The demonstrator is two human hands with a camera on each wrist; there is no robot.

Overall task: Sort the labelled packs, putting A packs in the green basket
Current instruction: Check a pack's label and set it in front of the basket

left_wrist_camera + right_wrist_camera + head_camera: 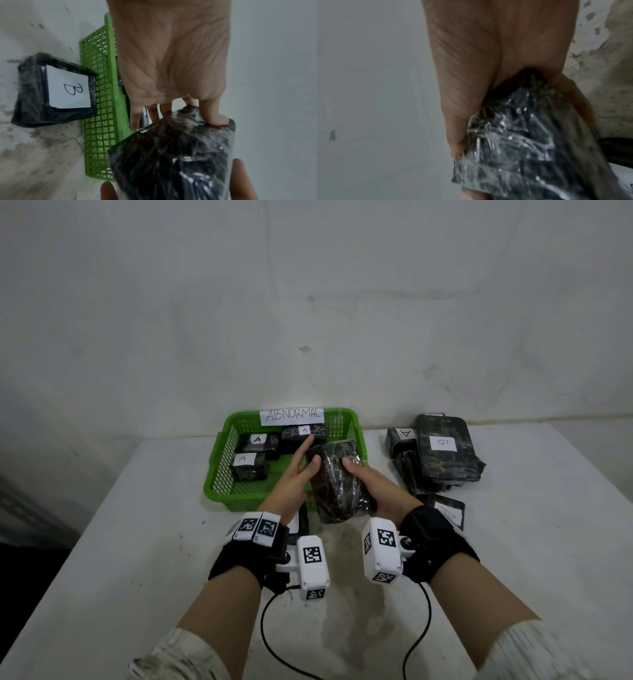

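Green basket (219, 474), on bench (137, 542): three A packs inside. Left hand (291, 481): fingers straight, steadying wrapped pack (337, 484). Right hand (380, 491): gripping it above basket's near edge. Label hidden; advise turning pack to read it before release.

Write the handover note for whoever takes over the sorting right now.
Right hand grips a wrapped pack above the green basket's near right corner; its label is hidden.
Left hand touches that pack, fingers straight.
Done: three A packs lie in the basket.
Left: check the held pack's label; an A pack sits in the right pile beside a B pack; another B pack lies against the basket's front.
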